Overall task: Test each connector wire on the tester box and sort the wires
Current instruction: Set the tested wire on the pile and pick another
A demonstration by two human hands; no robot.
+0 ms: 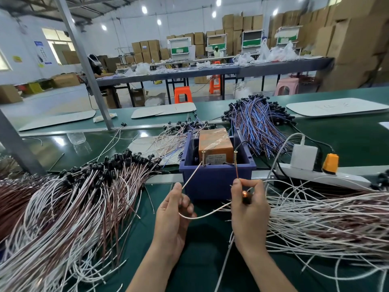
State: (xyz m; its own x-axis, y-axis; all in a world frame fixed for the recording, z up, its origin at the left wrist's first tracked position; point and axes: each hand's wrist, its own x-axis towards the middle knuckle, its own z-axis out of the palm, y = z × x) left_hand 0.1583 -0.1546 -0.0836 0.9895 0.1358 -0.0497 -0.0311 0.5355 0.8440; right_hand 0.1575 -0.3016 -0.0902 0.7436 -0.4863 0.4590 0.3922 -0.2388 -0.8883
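Head view: on the green tabletop [197, 256], the tester box [216, 182] sits mid-width against the metal rail [166, 178] that crosses the tabletop. It is a blue bin with an orange unit [214, 144] inside, and two screws stand on its near rim.

The left hand [174, 209] pinches the white lead of one wire [202, 217] between thumb and fingers. The lead's end touches the left screw [203, 158]. The right hand [249, 207] pinches the brown lead, which runs up alongside the right screw [235, 158]. The wire's black connector [245, 196], glowing orange, lies in the same curled fingers. The white lead sags in a loop between the hands, just in front of the box.

A left heap [73, 203] of white-and-brown wires fills the tabletop's left side. A right heap [328, 220] spreads in from the right edge up to the right wrist. Between them only a narrow bare strip is free, and both forearms lie in it.

Beyond the rail, a far heap [259, 123] with blue leads lies past the box's right rear corner. A power strip [336, 179] runs along the rail to the box's right.
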